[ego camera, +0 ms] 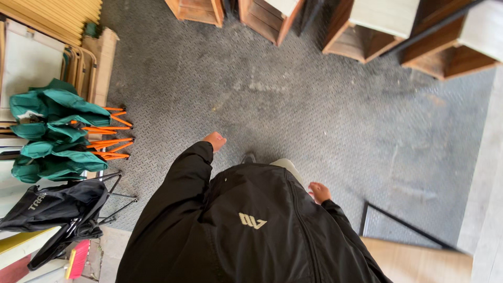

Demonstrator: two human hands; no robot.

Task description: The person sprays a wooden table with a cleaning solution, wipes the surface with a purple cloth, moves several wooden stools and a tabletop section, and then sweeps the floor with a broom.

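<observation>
Grey tread-plate floor (314,115) carries folded green chairs (52,131), light and soft-seated, best gripped by their orange frames, at its left edge. Left hand (215,141) loosely curled, empty; right hand (319,192) relaxed, empty, nearer wooden crates (367,31).

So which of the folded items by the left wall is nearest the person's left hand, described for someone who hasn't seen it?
Start at the grey tread-plate floor and look to its left edge. There lies a bundle of folded green chairs. Unlike the black folded chair below it, its orange legs point toward the left hand.
</observation>
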